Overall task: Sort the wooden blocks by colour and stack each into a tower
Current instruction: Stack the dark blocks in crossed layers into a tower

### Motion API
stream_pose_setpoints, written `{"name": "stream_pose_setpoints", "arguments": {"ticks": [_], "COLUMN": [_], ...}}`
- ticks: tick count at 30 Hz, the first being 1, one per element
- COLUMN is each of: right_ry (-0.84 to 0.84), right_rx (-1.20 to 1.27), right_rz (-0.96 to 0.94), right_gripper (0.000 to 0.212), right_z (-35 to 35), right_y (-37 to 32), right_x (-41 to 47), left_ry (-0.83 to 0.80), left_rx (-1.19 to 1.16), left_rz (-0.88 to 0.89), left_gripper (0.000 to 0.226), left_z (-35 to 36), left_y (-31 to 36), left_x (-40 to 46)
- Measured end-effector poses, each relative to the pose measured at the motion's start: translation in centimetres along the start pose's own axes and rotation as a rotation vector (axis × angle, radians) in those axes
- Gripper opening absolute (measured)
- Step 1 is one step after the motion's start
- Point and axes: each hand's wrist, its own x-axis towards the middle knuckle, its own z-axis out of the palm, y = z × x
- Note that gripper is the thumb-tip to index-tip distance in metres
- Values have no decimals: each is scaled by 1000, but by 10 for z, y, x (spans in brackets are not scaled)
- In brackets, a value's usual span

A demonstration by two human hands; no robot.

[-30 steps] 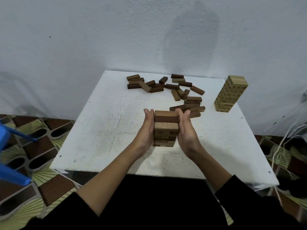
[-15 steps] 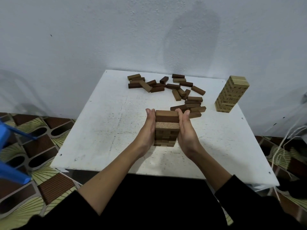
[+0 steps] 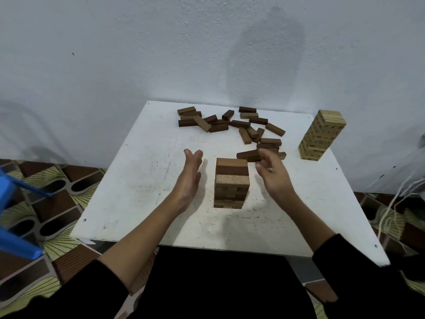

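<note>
Brown tower [image 3: 231, 183] stands mid-surface [image 3: 142, 180], half built; the next move looks like fetching another brown block. Left hand [image 3: 189, 178] at its nine o'clock is flat open, touching nothing. Right hand [image 3: 272, 172] at three o'clock is loosely curled, empty. Loose blocks [image 3: 243, 127] lie at twelve; pale tower [image 3: 320, 135] at two.

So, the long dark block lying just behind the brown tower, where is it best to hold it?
Probably pinch the dark block across its two long sides near the middle, coming from above with the right hand. It lies flat, and the brown tower stands close in front.
</note>
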Motion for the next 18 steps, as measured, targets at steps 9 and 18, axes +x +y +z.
{"name": "stream_pose_setpoints", "arguments": {"ticks": [9,18], "right_ry": [-126,-302], "right_rx": [-527,-654], "right_rz": [-104,-240], "right_gripper": [50,34], "right_z": [-10,14], "right_y": [26,4], "right_x": [71,114], "left_ry": [108,-18], "left_rx": [243,583], "left_rz": [81,144], "left_gripper": [13,19], "left_z": [-29,-11], "left_y": [2,1], "left_x": [58,112]}}
